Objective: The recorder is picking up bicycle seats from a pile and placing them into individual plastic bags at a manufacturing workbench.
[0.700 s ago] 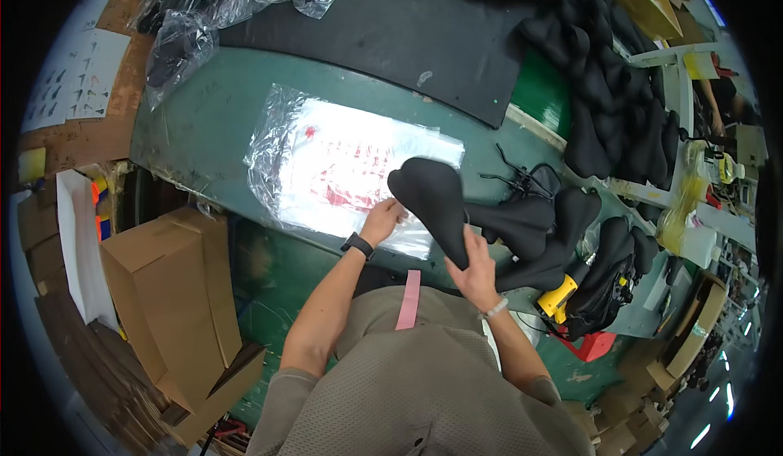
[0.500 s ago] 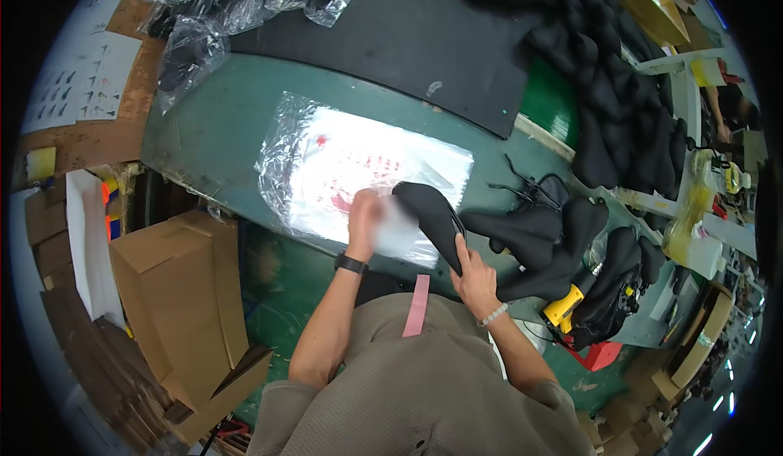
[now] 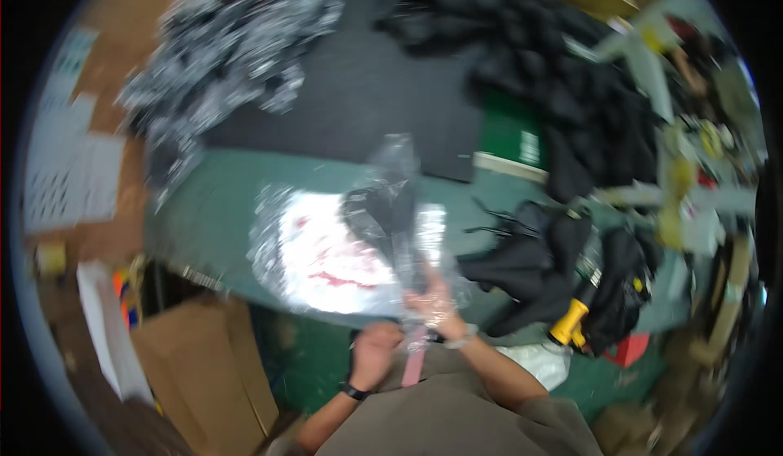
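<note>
A black bicycle saddle stands nose toward me inside a clear plastic bag, whose loose end sticks up beyond it. My right hand is closed around the saddle's narrow end, with shiny film over part of the fingers. Just left of it, my left hand is curled at the near edge of the bag and seems to pinch the film; blur hides the fingertips. Beneath the saddle lies a stack of flat clear bags with red print, on the green table.
More black saddles lie to the right, beside a yellow-handled tool. A heap of bagged items covers the far left of a dark mat. Many saddles are piled far right. A cardboard box stands at near left.
The saddle, bare before, is now within a clear bag and more upright. My left hand has drawn back toward my body; my right hand has shifted left. The head view has moved.
</note>
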Demonstrator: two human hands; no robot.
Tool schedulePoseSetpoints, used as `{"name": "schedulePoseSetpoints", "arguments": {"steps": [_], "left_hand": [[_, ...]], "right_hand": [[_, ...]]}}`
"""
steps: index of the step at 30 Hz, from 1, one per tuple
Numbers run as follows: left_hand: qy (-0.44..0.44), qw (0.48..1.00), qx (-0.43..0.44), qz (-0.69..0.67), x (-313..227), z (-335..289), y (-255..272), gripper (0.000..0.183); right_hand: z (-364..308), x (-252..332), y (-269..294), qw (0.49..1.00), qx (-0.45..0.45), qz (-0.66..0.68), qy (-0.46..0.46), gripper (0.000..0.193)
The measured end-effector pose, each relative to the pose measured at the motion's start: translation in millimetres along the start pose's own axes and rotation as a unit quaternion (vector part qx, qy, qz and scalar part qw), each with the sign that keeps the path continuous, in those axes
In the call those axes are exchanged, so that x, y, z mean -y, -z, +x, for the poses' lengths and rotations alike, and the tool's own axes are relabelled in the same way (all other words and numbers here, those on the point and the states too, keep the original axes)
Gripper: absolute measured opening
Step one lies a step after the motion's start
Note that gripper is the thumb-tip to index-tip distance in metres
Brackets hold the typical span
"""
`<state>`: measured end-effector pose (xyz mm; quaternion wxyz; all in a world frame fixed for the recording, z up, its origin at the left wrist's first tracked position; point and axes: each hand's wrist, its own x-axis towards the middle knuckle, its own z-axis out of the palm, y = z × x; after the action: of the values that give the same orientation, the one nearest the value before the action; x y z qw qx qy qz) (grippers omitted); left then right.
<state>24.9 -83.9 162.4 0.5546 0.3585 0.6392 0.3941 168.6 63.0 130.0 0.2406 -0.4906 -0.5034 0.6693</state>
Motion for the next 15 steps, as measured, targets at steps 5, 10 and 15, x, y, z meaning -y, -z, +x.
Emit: {"name": "schedulePoseSetpoints", "arguments": {"steps": [5,10,15], "left_hand": [[0.137,0.901,-0.218,-0.348,-20.4,118.6,73.3,0.05],[-0.021,0.799,-0.328,-0.503,-75.1,200.9,188.6,0.055],[0.043,0.958,-0.268,-0.091,5.2,197.5,160.0,0.052]], "right_hand": [[27.0,37.5,-44.6,0.968,0.231,-0.069,0.068,0.091],[105.1,42.2,101.8,0.978,-0.168,-0.119,0.04,0.04],[145.5,18.3,320.6,0.674,-0.686,-0.269,-0.045,0.074]]}}
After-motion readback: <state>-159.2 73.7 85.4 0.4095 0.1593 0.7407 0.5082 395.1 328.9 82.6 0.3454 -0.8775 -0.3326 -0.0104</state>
